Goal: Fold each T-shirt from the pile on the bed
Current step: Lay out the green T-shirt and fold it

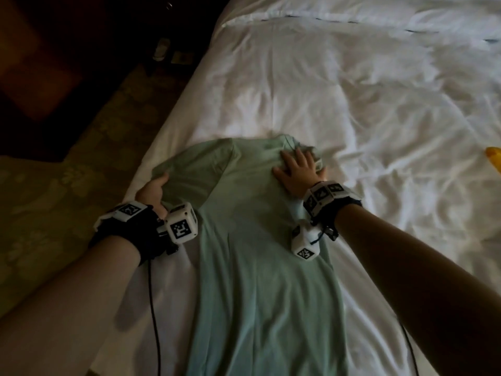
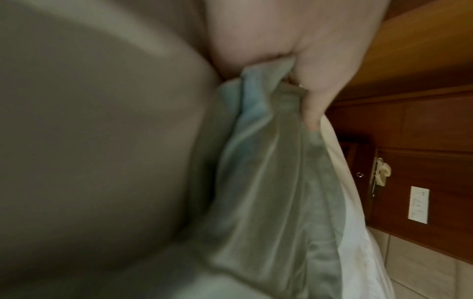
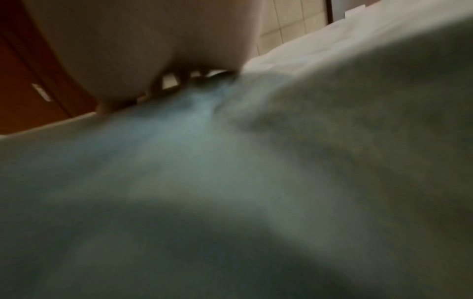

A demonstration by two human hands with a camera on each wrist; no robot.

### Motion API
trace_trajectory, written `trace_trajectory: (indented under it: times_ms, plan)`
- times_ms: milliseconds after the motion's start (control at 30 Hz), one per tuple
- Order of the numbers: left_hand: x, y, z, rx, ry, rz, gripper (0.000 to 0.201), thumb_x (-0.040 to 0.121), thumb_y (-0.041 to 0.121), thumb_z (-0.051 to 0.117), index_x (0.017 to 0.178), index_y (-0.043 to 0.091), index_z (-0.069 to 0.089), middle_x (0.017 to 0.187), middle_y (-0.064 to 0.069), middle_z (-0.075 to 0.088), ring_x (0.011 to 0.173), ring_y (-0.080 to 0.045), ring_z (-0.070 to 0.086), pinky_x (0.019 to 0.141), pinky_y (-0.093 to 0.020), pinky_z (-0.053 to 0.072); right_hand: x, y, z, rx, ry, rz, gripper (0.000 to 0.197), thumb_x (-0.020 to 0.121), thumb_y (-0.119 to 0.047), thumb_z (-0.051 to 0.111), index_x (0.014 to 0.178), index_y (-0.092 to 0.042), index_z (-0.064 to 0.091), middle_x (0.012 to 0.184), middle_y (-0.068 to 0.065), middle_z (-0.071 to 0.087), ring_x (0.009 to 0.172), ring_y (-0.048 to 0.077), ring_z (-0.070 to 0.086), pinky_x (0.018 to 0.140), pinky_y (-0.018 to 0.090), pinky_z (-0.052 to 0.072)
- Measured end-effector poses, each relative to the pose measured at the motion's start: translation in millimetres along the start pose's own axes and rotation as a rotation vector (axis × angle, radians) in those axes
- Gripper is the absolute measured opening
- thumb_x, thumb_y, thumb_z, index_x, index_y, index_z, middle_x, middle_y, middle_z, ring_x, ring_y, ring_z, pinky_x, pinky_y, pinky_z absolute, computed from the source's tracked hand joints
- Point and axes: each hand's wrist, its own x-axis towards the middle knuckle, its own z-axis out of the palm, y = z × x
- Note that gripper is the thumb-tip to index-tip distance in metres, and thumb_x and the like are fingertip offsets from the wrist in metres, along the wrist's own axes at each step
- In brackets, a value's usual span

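Green T-shirt (image 1: 260, 267), sleeve pinched, bed (image 1: 352, 104) edge

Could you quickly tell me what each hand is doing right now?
Left hand: grips the green T-shirt sleeve.
Right hand: open, pressing flat near the collar.

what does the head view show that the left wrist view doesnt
Only the head view shows the right hand pressing flat near the collar of the green T-shirt, the shirt's whole length spread on the white bed, and a yellow item at the right edge.

Only the left wrist view shows the thumb pinching bunched fabric close up, plus a wooden wall panel with a white switch plate.

Both show the left hand gripping the shirt's sleeve, and the white sheet.
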Motion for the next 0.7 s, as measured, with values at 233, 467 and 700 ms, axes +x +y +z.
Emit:
trace_trajectory:
  times_ms: [233, 467, 700]
  plan:
    - [-23.2, 6.3, -10.3, 0.049, -0.214, -0.011, 0.034, 0.099, 0.028, 0.045, 0.121, 0.004, 0.054, 0.098, -0.009, 0.072, 0.083, -0.021, 0.07, 0.07, -0.03, 0.05, -2.3, -4.3, -7.2, 0.147, 0.018, 0.032, 0.061, 0.095, -0.061, 0.022, 0.149, -0.04, 0.007, 0.159, -0.003, -0.01, 0.146, 0.022, -0.014, 0.112, 0.059, -0.01]
    - [-44.6, 27.6, 13.2, -0.094, -0.106, 0.171, 0.027, 0.095, 0.009, 0.053, 0.122, 0.01, 0.06, 0.118, -0.014, 0.065, 0.096, -0.03, 0.067, 0.073, -0.04, 0.055, -39.0, 34.5, -1.1, 0.13, 0.053, 0.186, 0.063, 0.095, -0.06, 0.026, 0.15, -0.033, 0.012, 0.16, 0.003, -0.005, 0.146, 0.026, -0.01, 0.115, 0.057, -0.006]
    - [-115.2, 22.6, 110.3, 0.246, -0.429, 0.309, 0.049, 0.097, 0.018, 0.052, 0.143, 0.01, 0.039, 0.136, -0.008, 0.053, 0.122, -0.021, 0.053, 0.105, -0.036, 0.042, -57.1, 45.9, 2.0, 0.208, 0.047, 0.184, 0.062, 0.096, -0.056, 0.025, 0.15, -0.027, 0.016, 0.16, 0.003, 0.005, 0.147, 0.025, -0.003, 0.118, 0.05, -0.002]
